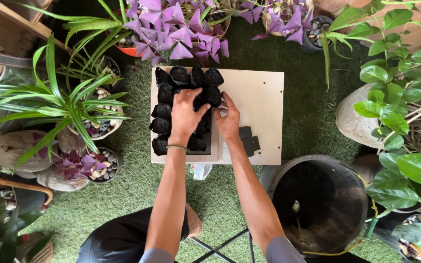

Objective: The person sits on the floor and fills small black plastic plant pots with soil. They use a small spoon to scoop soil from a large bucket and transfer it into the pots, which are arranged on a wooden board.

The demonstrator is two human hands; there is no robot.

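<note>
A pale square board (261, 102) lies on green artificial turf. On its left half stands a cluster of small black nursery bags filled with dark soil (171, 80), packed in rows on a dark tray. My left hand (185, 117) rests on top of the bags in the middle of the cluster, fingers spread over them. My right hand (228, 119) touches the cluster's right edge, fingers curled against a bag. A few flat empty black bags (248, 139) lie on the board just right of my right wrist.
A large black tub of dark soil (317, 204) stands at the lower right. Purple-leaved plants (181, 29) hang over the far edge. Potted plants with pebbles (101, 122) crowd the left, leafy pots (395, 97) the right. A folding stool's legs (220, 246) are below me.
</note>
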